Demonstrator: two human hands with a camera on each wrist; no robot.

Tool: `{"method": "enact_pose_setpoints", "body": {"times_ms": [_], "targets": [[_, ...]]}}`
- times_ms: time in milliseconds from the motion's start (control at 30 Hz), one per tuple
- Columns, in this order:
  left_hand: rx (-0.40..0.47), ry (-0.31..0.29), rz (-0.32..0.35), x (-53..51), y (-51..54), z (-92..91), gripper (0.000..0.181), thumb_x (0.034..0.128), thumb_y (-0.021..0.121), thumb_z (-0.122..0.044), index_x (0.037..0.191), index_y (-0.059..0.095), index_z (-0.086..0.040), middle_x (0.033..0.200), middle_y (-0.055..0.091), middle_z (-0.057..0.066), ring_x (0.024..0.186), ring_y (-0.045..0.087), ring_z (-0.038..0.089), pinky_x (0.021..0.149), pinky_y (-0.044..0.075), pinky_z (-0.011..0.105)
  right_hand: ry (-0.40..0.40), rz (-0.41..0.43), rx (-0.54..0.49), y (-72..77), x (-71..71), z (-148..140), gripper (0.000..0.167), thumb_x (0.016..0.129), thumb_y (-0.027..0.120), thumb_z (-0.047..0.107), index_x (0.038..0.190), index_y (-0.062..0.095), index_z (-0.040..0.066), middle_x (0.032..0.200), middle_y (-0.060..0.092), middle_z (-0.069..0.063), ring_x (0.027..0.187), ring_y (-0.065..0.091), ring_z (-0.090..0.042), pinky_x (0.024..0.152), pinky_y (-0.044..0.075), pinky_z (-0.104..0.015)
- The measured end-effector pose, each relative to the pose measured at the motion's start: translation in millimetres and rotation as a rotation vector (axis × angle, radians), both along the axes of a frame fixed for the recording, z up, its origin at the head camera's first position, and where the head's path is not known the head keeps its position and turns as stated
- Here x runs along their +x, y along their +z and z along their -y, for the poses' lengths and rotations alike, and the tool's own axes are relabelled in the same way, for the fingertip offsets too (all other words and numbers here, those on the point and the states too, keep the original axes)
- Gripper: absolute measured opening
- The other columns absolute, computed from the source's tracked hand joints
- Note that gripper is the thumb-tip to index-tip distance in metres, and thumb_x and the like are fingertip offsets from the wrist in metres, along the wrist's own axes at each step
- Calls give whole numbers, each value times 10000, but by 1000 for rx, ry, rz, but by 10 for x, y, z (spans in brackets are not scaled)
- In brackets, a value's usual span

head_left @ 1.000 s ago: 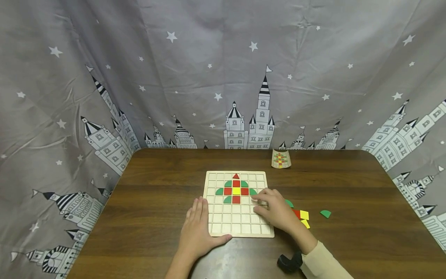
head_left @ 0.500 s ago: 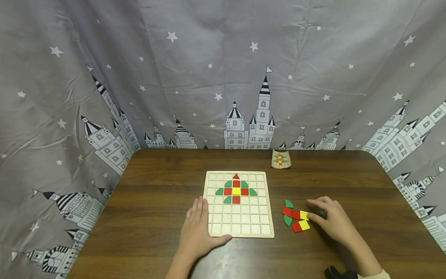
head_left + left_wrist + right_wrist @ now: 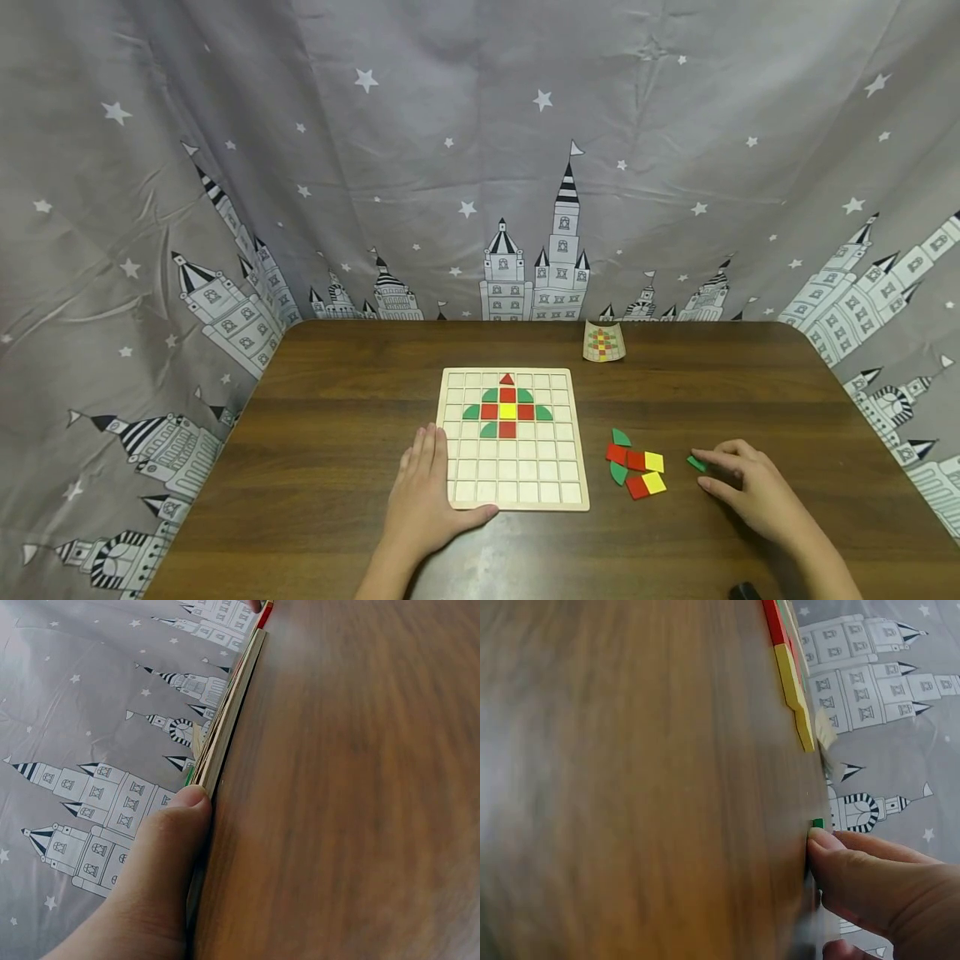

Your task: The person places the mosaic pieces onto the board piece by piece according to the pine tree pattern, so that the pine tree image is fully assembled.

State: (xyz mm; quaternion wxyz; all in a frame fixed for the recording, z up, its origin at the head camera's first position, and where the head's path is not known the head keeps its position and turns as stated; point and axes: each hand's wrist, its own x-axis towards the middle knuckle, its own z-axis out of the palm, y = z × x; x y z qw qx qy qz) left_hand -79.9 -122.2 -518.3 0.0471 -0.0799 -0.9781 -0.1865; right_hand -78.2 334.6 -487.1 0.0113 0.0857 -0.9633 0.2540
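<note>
My left hand (image 3: 422, 492) rests on the lower left corner of the square wooden grid board (image 3: 517, 492). Its straight fingers lie along the left edge, the thumb (image 3: 180, 810) against the near edge. On the board are a red triangle (image 3: 507, 379), red squares (image 3: 489, 412), a yellow square (image 3: 507, 411) and green quarter-circle tiles (image 3: 543, 412). To the right, my right hand (image 3: 753, 492) has thumb and index finger bent around a green quarter-circle tile (image 3: 697, 463) at the table. The index finger covers part of it; in the right wrist view only a small green bit shows past the thumb.
Between board and right hand lie loose tiles: red squares (image 3: 617, 454), yellow squares (image 3: 654, 462) and green quarter-circles (image 3: 618, 473). A curled pattern card (image 3: 603, 342) stands at the table's back edge. Behind the brown table (image 3: 360, 392) hangs a grey castle-print curtain (image 3: 420, 167).
My right hand has left the board, gone right past the loose tiles, and come down at the lone green quarter-circle tile. The left hand has stayed on the board.
</note>
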Motion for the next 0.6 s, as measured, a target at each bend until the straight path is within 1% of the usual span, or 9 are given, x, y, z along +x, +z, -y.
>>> {"method": "enact_pose_setpoints", "body": {"times_ms": [133,200,300,367,500,600], "targets": [[-1,-2,-3,-1,1,-1,1353,627,619,-888,1554,240,22,1642,212,190,1540,179,332,1231,240,490,-16,-27,-9,-24,-8,13,298,858,769,189,1151,731,151,1078,629,7,926,555,-132,738,492,-217],[-1,-2,-4,0,-1,-2,1354,626,615,-891,1553,242,22,1643,211,190,1540,180,332,1230,242,490,-26,-28,-17,-36,-9,17,262,861,767,187,1119,729,159,1066,636,16,886,543,-72,724,488,-192],[-3,-4,-4,1,-5,-2,1357,627,603,-901,1553,243,23,1644,207,191,1540,179,333,1229,243,491,-40,-25,-33,-49,-3,21,233,863,766,192,1084,711,145,1042,636,17,815,496,0,677,473,-187],[-4,-2,-2,1,-6,-2,1359,626,597,-906,1555,238,20,1646,202,188,1542,173,330,1231,238,489,-48,-23,-46,-53,-1,26,227,862,768,200,1061,684,131,1005,627,16,782,474,17,644,459,-191],[-5,0,1,0,-9,-1,1360,625,597,-906,1556,238,18,1647,201,185,1544,167,327,1234,231,487,-61,-6,-64,-38,-4,41,233,865,766,205,1038,633,121,901,602,30,715,448,2,587,418,-202],[-3,1,5,1,-8,-1,1359,625,602,-902,1556,237,18,1648,199,183,1545,163,326,1236,228,488,-73,14,-61,-16,-24,57,231,871,761,222,1042,637,128,854,594,45,690,450,-5,577,415,-201]]}}
